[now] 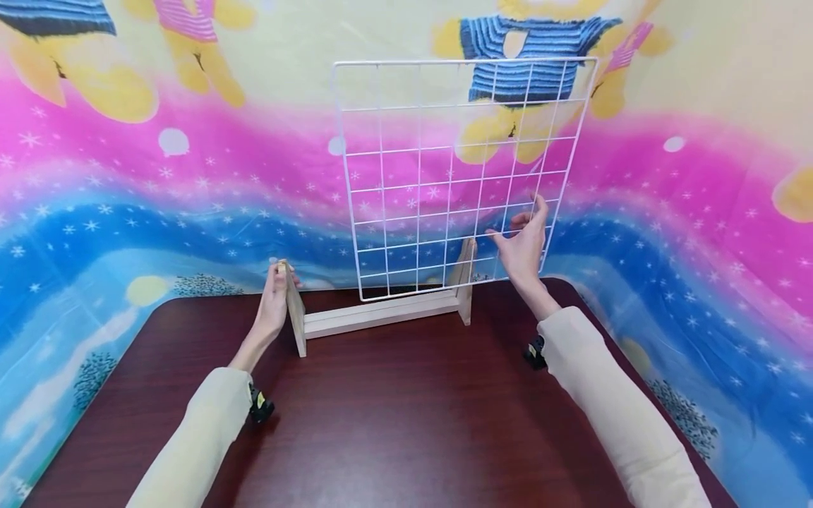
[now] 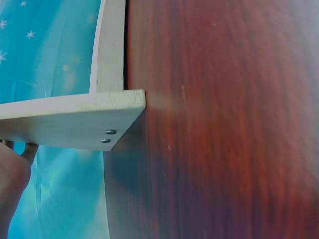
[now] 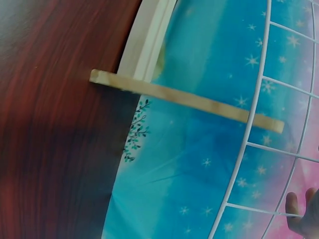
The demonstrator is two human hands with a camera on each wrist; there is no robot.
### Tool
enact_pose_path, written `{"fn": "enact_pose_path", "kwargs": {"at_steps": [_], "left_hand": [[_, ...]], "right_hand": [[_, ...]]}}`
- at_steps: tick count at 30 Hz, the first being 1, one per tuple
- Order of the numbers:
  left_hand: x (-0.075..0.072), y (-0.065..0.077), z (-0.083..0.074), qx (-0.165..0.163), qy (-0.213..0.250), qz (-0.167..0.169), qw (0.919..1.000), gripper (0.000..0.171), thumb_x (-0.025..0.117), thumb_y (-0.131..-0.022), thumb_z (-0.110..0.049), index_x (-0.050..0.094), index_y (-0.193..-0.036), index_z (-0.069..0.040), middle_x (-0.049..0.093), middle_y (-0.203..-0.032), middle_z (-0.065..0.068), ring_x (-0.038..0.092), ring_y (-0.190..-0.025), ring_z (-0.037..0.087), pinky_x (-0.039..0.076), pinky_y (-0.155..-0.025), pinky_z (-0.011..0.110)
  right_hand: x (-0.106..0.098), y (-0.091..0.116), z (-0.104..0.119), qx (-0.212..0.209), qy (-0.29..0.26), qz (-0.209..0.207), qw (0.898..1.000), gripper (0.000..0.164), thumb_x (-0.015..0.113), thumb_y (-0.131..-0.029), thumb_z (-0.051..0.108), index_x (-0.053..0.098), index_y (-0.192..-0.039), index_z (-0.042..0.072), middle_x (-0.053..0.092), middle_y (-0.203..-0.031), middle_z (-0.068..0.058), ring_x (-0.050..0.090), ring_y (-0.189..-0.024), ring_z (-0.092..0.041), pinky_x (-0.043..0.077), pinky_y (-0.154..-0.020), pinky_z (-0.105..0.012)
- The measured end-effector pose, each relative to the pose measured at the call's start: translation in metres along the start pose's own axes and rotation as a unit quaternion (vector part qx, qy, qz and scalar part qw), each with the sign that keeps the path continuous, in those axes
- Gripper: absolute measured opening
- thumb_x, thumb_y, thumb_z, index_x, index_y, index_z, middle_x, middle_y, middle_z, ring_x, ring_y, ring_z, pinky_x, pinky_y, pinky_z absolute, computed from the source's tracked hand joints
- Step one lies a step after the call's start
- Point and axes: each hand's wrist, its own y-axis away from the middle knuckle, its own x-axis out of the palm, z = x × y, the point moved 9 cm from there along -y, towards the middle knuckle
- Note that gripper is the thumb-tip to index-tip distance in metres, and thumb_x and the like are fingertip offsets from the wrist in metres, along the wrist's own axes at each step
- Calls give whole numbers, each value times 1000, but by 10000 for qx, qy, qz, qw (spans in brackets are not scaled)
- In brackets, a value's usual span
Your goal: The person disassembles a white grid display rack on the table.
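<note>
My left hand (image 1: 273,300) grips the upper end of the left side board (image 1: 295,314) of a pale wooden stand. A crossbar (image 1: 381,315) joins that board to the right side board (image 1: 466,300). Two screw heads (image 2: 109,132) dot the board's outer face in the left wrist view. With thumb and fingers at its lower right, my right hand (image 1: 522,247) holds a white wire grid panel (image 1: 418,212). The panel is upright and slightly tilted, its lower edge overlapping the crossbar in the head view. In the right wrist view, the panel's edge wire (image 3: 256,94) crosses the side board (image 3: 189,99).
The stand is on a dark red-brown table (image 1: 394,423), near its back edge. A patterned cloth (image 1: 267,155) hangs behind the table and along both sides. Small black devices, one at the left wrist (image 1: 260,406) and one at the right (image 1: 536,353), sit by the sleeves.
</note>
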Motion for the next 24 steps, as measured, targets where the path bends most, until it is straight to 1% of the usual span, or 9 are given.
{"fn": "enact_pose_path", "kwargs": {"at_steps": [3, 7, 9, 11, 14, 16, 18, 20, 24], "left_hand": [[-3, 6, 0, -121, 83, -2, 9999, 52, 30, -105, -32, 30, -121, 17, 45, -101, 15, 55, -91, 18, 49, -89, 27], [-8, 14, -4, -164, 53, 13, 9999, 43, 29, -106, -24, 31, -121, 17, 46, -101, 11, 56, -92, 17, 49, -90, 27], [-10, 17, -9, -111, -87, 38, 9999, 34, 29, -106, -22, 39, -118, 8, 47, -99, 9, 57, -91, 16, 50, -90, 27], [-13, 22, -16, -91, -267, 80, 9996, 26, 29, -106, -21, 43, -116, -1, 47, -98, 9, 59, -89, 15, 50, -90, 29], [-15, 30, -25, -71, -457, 131, 9988, 23, 29, -106, -20, 43, -115, -5, 48, -97, 8, 59, -88, 12, 50, -89, 30], [-17, 34, -29, -27, -473, 179, 9987, 31, 29, -106, -19, 39, -117, 8, 48, -98, 10, 58, -88, 11, 50, -88, 28], [-19, 39, -34, 61, -435, 216, 9988, 39, 29, -106, -20, 32, -118, 17, 47, -98, 11, 58, -89, 10, 50, -87, 25], [-21, 43, -39, 139, -424, 247, 9987, 42, 29, -105, -19, 30, -119, 20, 48, -98, 10, 58, -89, 10, 50, -87, 24], [-26, 50, -41, 212, -547, 175, 9981, 41, 30, -106, -20, 32, -118, 19, 50, -97, 2, 59, -88, 7, 49, -86, 22]], "right_hand": [[-5, 3, -5, 68, 109, 62, 9999, 93, 86, -74, 12, 26, -145, 13, 50, -95, -14, 54, -87, -27, 48, -83, -39], [-9, 6, -12, 66, 241, 229, 9994, 94, 85, -73, 10, 25, -145, 7, 52, -95, -15, 55, -86, -27, 48, -83, -40], [-9, 8, -14, 64, 305, 355, 9989, 94, 85, -74, 9, 24, -145, 5, 52, -95, -15, 55, -86, -29, 49, -83, -42], [-11, 10, -15, 80, 415, 494, 9979, 94, 85, -74, 8, 24, -145, 5, 52, -95, -16, 56, -87, -30, 49, -84, -44], [-14, 15, -15, 123, 591, 664, 9960, 94, 85, -73, 6, 24, -145, 6, 53, -95, -18, 56, -87, -31, 49, -82, -43], [-18, 19, -16, 156, 733, 745, 9944, 94, 85, -73, 5, 25, -145, 7, 54, -96, -20, 56, -87, -31, 48, -79, -41], [-21, 22, -16, 194, 865, 805, 9928, 95, 85, -72, 4, 25, -146, 7, 55, -97, -21, 56, -87, -31, 48, -78, -41], [-25, 26, -17, 231, 946, 865, 9915, 96, 85, -71, 3, 25, -146, 7, 55, -98, -22, 56, -87, -31, 49, -78, -41], [-28, 29, -19, 191, 1012, 1034, 9893, 96, 85, -70, -1, 25, -146, 5, 53, -97, -20, 54, -87, -31, 47, -76, -38]]}}
